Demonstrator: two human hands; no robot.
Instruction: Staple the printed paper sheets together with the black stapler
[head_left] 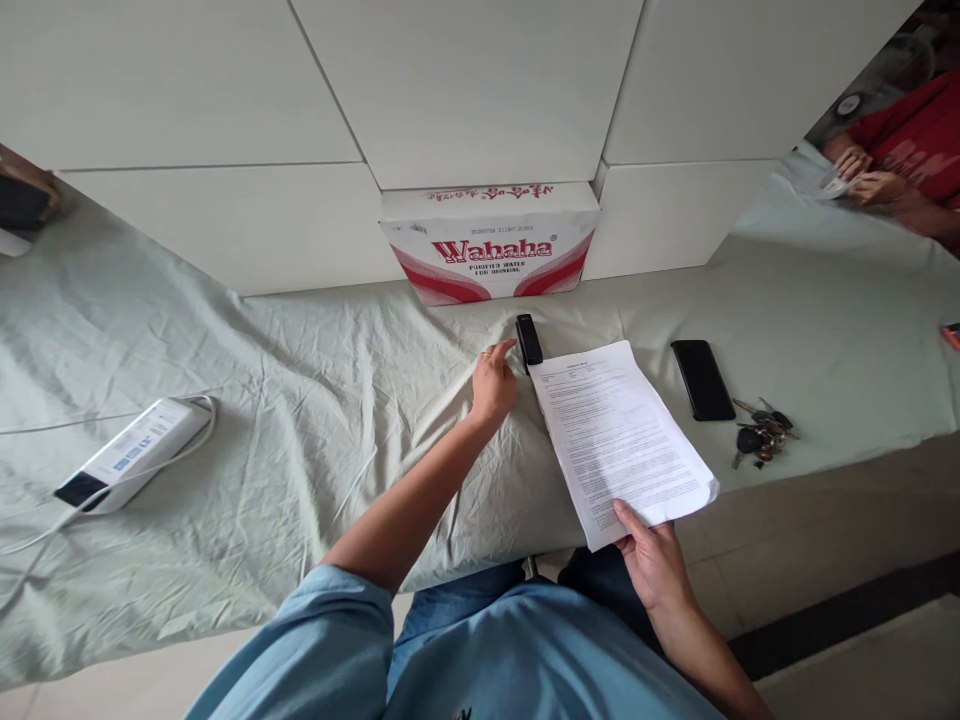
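A black stapler (529, 340) rests on the cloth, its near end at the top left corner of a stack of printed sheets (615, 430). My left hand (495, 384) is just left of the stapler, the index finger stretched towards it and the other fingers partly curled. Nothing shows in that hand; whether the fingertip touches the stapler I cannot tell. With the thumb on top and the fingers underneath, my right hand (654, 555) grips the lower edge of the sheets, which reach over the table's near edge.
A Wahaha water carton (491, 250) stands at white panels (487, 90). To the right are a black phone (703, 380) and a bunch of keys (763, 433); to the left, a white power strip (139, 455) with cables. A person in red (915, 150) sits far right.
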